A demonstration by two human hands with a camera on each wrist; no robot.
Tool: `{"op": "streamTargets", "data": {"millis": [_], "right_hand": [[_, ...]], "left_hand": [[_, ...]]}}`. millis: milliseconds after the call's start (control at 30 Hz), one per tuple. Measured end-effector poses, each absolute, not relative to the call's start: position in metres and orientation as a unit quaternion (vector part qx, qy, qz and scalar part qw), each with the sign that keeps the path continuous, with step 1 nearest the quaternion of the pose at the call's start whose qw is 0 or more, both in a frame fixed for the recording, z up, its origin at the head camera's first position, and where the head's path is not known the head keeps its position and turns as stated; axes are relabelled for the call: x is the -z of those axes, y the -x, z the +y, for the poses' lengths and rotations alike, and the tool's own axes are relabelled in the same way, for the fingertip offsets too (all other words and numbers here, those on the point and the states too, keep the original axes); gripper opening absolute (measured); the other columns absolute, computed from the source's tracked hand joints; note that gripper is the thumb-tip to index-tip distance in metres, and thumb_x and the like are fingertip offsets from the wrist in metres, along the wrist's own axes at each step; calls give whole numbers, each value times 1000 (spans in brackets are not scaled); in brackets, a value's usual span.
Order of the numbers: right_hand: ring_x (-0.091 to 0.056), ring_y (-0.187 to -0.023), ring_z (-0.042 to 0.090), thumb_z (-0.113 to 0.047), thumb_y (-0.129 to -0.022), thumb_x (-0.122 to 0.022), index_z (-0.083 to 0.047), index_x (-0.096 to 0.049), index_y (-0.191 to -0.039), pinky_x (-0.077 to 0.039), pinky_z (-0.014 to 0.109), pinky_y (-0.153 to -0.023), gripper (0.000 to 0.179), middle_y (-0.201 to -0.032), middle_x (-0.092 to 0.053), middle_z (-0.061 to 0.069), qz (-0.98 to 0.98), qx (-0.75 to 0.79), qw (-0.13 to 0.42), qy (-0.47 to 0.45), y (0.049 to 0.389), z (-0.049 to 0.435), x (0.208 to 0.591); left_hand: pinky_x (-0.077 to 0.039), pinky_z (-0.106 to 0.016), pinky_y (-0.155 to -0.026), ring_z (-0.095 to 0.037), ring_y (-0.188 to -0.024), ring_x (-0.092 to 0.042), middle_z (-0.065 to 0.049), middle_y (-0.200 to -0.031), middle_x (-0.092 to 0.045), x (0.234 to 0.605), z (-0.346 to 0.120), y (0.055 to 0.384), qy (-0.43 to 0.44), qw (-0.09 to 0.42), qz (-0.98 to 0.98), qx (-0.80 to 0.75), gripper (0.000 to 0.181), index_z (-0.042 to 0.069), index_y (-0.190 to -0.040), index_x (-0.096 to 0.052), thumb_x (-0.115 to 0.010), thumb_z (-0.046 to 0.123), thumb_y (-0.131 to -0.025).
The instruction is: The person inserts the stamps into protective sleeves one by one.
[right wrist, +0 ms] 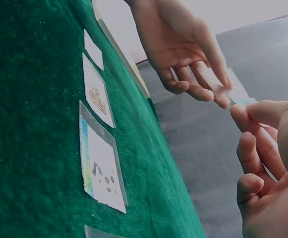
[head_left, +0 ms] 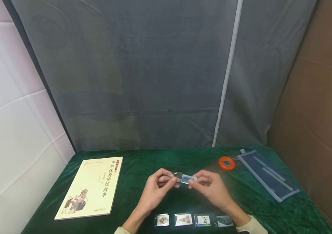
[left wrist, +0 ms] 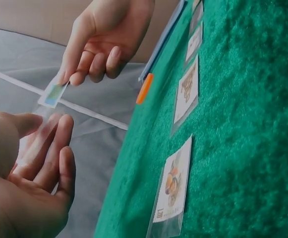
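Above the green cloth, my right hand (head_left: 211, 187) pinches a blue-and-green postage stamp (head_left: 188, 179) between thumb and fingers. My left hand (head_left: 158, 188) pinches a small clear sleeve (head_left: 177, 175) with a dark backing. In the left wrist view the stamp (left wrist: 52, 95) meets the mouth of the sleeve; how far it lies inside I cannot tell. Below the hands lie several stamps in sleeves in a row: a fruit-like picture (head_left: 163, 220), a brown figure (head_left: 183, 219), a panda (head_left: 203, 220) and a dark one (head_left: 224, 221) beside my right wrist.
A cream book (head_left: 91, 187) with Chinese lettering lies at the left. To the right are an orange round object (head_left: 227, 163) and a blue zip pouch (head_left: 268, 175) with slim items inside. Grey fabric (head_left: 154, 81) hangs behind the table.
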State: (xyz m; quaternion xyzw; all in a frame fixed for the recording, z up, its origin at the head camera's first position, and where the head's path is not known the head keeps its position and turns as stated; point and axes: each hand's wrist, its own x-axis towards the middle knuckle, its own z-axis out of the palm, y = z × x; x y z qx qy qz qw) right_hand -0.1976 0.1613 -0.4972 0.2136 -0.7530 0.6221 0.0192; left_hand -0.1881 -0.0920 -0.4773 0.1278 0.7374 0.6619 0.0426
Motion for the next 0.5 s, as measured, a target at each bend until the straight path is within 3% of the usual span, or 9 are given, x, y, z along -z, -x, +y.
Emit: {"op": "streamTargets", "data": {"millis": [233,500], "right_hand": [[-63,-61,10,-18,-100,-80,-3,-74,-100,-55,29,-58,17,-89,-84,6,-752,-621,12,-222,196,159,498],[-61,-55,11,-19,-100,-79,0,-73,-100,-55,30,-56,20,-89,-84,7,-751,-624,11,-218,194,157,496]], "left_hand": [[-59,-26,-91,-21,-104,-82,-6,-110,-85,476,-88,185,-116,38,732,-670,34,7,-120,-62,-82,25,-99],[-60,-25,-90,-21,-108,-81,-4,-112,-85,479,-88,186,-112,33,730,-673,34,11,-120,-67,-85,27,-96]]}}
